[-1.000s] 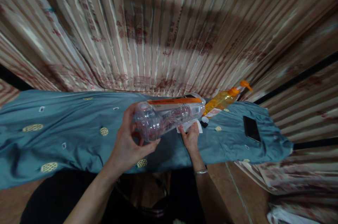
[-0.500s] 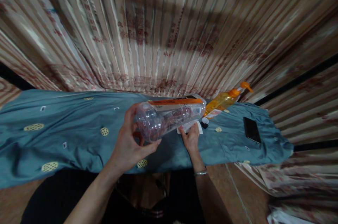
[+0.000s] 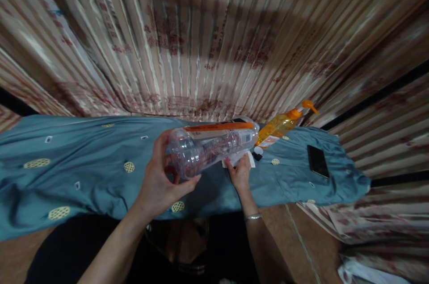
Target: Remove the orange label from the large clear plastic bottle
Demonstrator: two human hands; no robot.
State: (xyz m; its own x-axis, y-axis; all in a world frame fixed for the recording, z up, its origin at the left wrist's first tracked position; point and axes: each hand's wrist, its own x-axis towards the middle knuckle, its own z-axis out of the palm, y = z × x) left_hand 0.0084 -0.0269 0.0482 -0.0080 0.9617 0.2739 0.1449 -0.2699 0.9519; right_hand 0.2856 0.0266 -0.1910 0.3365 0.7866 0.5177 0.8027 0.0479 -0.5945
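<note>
As the left hand (image 3: 160,181) grips the clear bottle (image 3: 214,148) at twelve o'clock — likely light, slick, dentable, best held mid-body — the right hand (image 3: 241,176) touches white tissue (image 3: 237,156) at one, grip unclear.

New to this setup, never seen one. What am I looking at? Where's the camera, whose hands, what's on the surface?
No machine here: these are a person's two bare hands. The view comes from a camera worn on that person's head, looking forward and down, so the arms enter from the bottom edge.

The left hand grips a clear plastic bottle on its side, by the nearer end. The right hand has its fingers on a white sheet; whether it grips or only presses is hard to tell.

On the patterned blue-green cloth lie an orange pump bottle, a small black-and-white item and a dark, phone-like slab. Behind hangs a striped curtain.
</note>
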